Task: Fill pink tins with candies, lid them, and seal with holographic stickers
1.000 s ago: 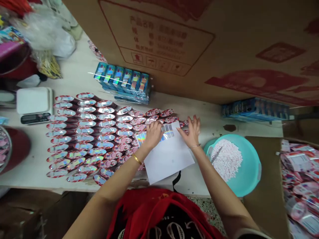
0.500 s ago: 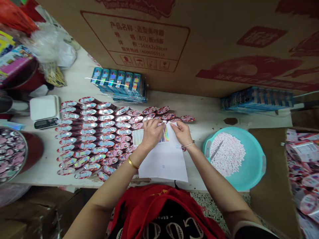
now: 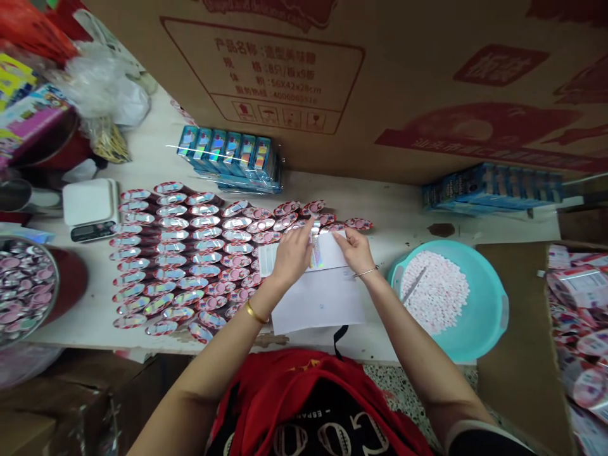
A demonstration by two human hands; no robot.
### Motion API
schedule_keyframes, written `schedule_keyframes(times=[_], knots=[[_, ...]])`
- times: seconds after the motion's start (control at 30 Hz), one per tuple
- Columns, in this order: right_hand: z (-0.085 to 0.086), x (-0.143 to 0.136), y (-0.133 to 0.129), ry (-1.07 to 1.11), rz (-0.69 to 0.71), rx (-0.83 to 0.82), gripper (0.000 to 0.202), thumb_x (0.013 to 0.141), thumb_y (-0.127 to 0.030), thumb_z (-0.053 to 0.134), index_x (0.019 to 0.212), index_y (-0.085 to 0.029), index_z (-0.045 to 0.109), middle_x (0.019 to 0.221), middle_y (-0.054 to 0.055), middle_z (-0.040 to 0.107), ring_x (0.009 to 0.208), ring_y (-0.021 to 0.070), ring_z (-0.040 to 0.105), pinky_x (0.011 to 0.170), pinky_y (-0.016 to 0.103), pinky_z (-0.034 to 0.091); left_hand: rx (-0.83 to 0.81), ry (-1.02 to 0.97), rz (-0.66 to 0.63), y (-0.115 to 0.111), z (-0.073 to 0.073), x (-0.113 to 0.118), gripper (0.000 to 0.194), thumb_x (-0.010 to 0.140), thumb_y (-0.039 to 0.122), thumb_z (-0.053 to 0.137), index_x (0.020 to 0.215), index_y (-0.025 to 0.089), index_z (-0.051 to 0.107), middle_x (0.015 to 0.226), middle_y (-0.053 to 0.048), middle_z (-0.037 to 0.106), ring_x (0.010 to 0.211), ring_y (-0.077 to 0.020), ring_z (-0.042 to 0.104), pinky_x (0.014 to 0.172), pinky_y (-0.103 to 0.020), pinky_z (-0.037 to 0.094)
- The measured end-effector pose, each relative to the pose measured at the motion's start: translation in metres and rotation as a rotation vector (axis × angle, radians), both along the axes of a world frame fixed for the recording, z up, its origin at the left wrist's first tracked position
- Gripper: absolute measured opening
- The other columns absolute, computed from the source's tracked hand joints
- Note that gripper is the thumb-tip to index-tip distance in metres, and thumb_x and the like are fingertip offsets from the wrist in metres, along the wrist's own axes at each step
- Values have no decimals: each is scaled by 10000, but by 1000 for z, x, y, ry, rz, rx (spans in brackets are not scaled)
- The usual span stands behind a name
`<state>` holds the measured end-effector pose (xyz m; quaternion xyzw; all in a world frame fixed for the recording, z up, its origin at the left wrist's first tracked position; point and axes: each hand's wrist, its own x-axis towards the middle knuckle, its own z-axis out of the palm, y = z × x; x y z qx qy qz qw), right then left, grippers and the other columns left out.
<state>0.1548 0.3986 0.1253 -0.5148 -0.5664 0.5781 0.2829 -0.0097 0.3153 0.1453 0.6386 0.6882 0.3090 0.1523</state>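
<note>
Dim, soft focus; edges perhaps fisheye-warped.

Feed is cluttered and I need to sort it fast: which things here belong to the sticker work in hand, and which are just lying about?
In hand:
left hand and right hand, both on the holographic sticker sheet
white backing sheet under it
rows of pink oval lids beside them

Lying about:
digital scale
teal basin of pink-white pellets
blue boxed packs
cardboard carton
metal bowl of lids

One head-worn camera looks steeply down and forward over the table (image 3: pixel 408 218). The cardboard box (image 3: pixel 427 82) fills twelve o'clock. The view sits close above the person's forearms.
</note>
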Motion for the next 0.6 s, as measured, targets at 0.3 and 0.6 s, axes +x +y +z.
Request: schedule_keyframes(times=[0.3, 0.6], knots=[[2, -2, 3, 10, -44, -40, 417, 699, -598, 663, 625, -215, 517, 518, -26, 471, 522, 136, 444, 449, 244, 350, -16, 222, -139, -7, -26, 16, 545, 921, 96, 369, 1460, 164, 340, 996, -91, 687, 1010, -182, 631, 913, -327, 424], [-7, 36, 26, -510, 13, 312, 492, 784, -639, 543, 882, -164, 626, 752, 84, 602, 683, 213, 525, 667, 368, 453, 134, -519, 245, -45, -2, 14, 558, 898, 263, 528, 1417, 226, 328, 849, -20, 577, 799, -140, 573, 798, -295, 484]])
